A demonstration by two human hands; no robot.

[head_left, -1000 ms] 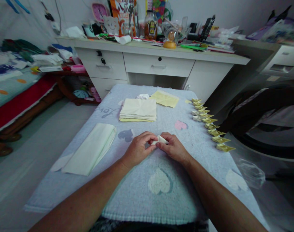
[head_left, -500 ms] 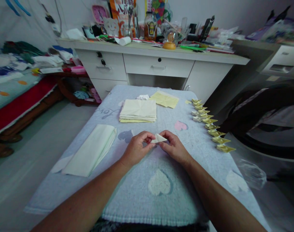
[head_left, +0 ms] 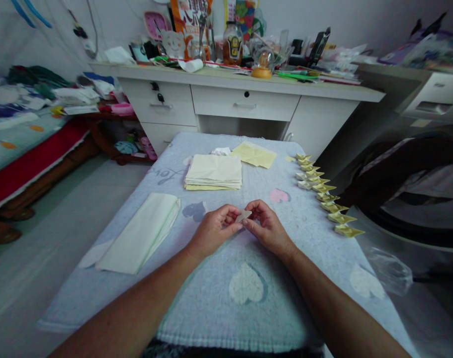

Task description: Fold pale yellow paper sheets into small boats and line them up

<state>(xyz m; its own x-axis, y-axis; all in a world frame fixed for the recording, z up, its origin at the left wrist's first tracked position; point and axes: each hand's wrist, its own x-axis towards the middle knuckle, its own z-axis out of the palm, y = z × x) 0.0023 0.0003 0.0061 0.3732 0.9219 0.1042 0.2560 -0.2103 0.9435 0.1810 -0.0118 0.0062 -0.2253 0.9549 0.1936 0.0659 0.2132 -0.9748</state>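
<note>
Between my two hands, above the middle of the cloth-covered table [head_left: 211, 303], is a small folded piece of pale paper [head_left: 243, 216]. My left hand [head_left: 218, 226] pinches its left side between thumb and fingers. On the other side, the fingertips of my right hand [head_left: 265, 224] close on its right end. Part of the paper is hidden by the fingers. Beyond my hands lies a stack of creased cream paper sheets [head_left: 213, 169]. To the left rests a long folded bundle of pale paper [head_left: 140, 233].
Several small folded paper boats [head_left: 338, 218] line the table's right edge. A yellow sheet [head_left: 254, 154] and crumpled white paper [head_left: 221, 151] lie behind the stack. A white desk [head_left: 244, 107] crowded with items stands behind, a front-loading washer [head_left: 431, 114] at right.
The folded paper has turned in my fingers, and its pointed right end shows less. My hands have come slightly closer together. The rest of the table looks the same.
</note>
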